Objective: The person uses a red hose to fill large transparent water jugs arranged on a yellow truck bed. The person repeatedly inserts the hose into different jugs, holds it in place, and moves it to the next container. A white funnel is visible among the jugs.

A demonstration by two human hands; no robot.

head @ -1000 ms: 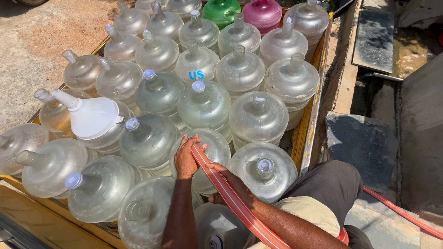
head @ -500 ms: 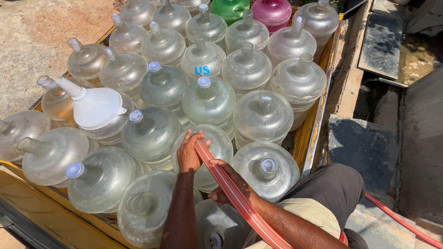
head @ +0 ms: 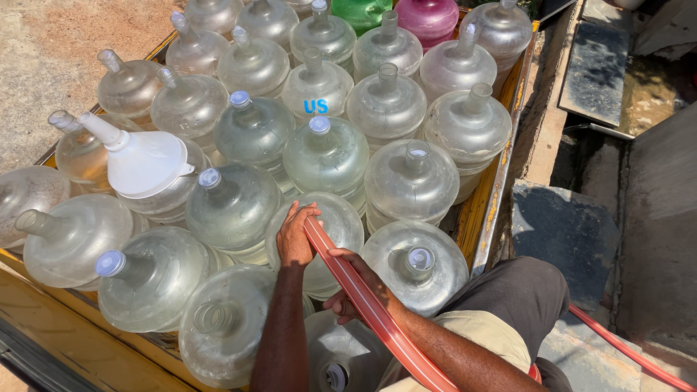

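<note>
Outdoors, yellow cart bed (head: 501,189) packed with clear water jugs. My left hand (head: 296,236) is closed around the end of the flat red hose (head: 363,301), at a jug (head: 334,225) mouth; right hand (head: 348,290) wraps it further back. Hose looks soft, floppy and probably slick when wet, so grip near the tip.

A white funnel (head: 145,163) sits on one clear jug, with a green jug (head: 361,10) and a pink jug (head: 430,16) behind.
</note>
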